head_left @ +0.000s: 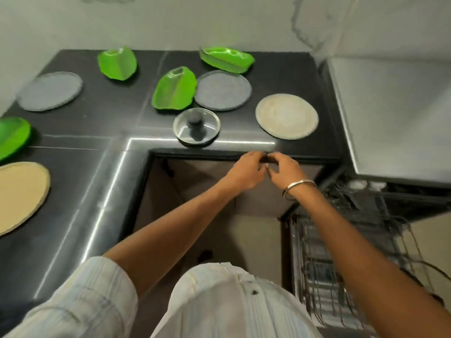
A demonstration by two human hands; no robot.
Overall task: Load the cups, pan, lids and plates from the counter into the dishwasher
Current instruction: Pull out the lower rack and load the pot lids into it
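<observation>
My left hand (246, 173) and my right hand (283, 170) meet fingertip to fingertip just below the counter's front edge (219, 152), fingers curled. Motion blur hides whether anything is between them. On the black counter just beyond them lies a glass lid with a black knob (196, 129). A pale round plate (287, 117) is to its right and a grey plate (222, 90) behind it. Green leaf-shaped plates lie at the middle (174, 89), the back (117, 63), the back right (227, 59) and the left edge (12, 137). The dishwasher's wire racks (341, 252) stand pulled out at my lower right.
Another grey plate (50, 91) lies at the far left and a tan plate (19, 193) on the near left counter. A steel-topped appliance (395, 113) stands to the right of the counter, above the racks. The counter forms an L around me.
</observation>
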